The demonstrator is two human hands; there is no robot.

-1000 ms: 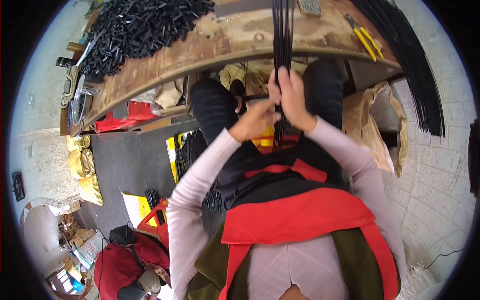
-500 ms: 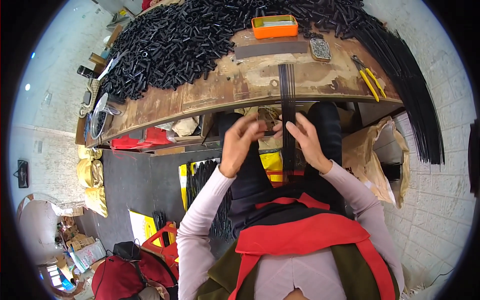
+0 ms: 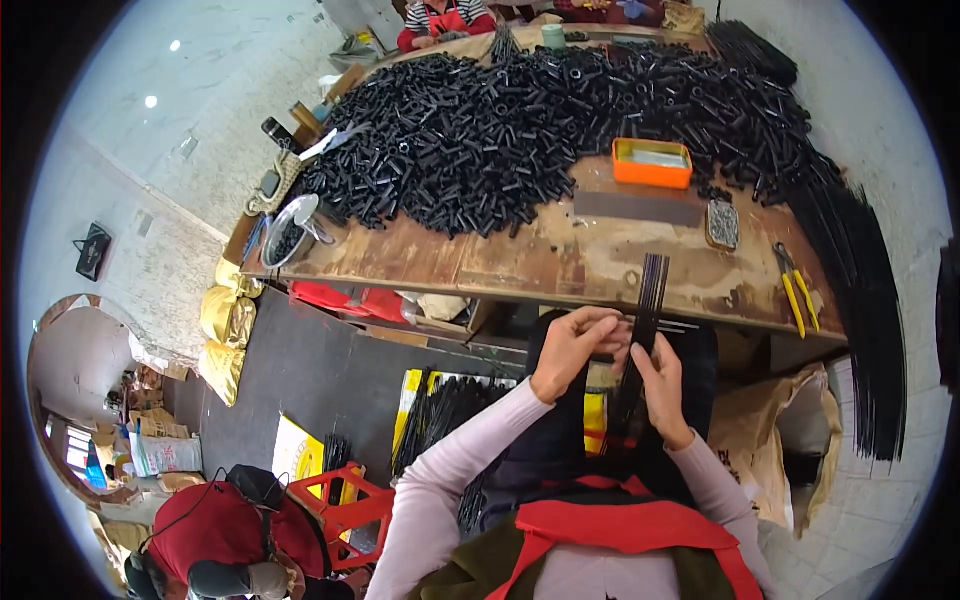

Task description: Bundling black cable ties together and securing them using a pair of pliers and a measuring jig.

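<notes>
Both hands meet just below the near edge of the worktop point(image 3: 560, 262). The left hand point(image 3: 570, 350) has its grip curled shut at the side of a bundle of thin black rods point(image 3: 645, 310), and the right hand point(image 3: 662, 385) is wrapped closed around the same bundle lower down. The rods stand nearly upright, their upper ends reaching over the worktop edge. Farther back lies a heap of black tubes point(image 3: 540, 130), with an orange tray point(image 3: 652, 162) and yellow pliers point(image 3: 797, 292) to the right.
</notes>
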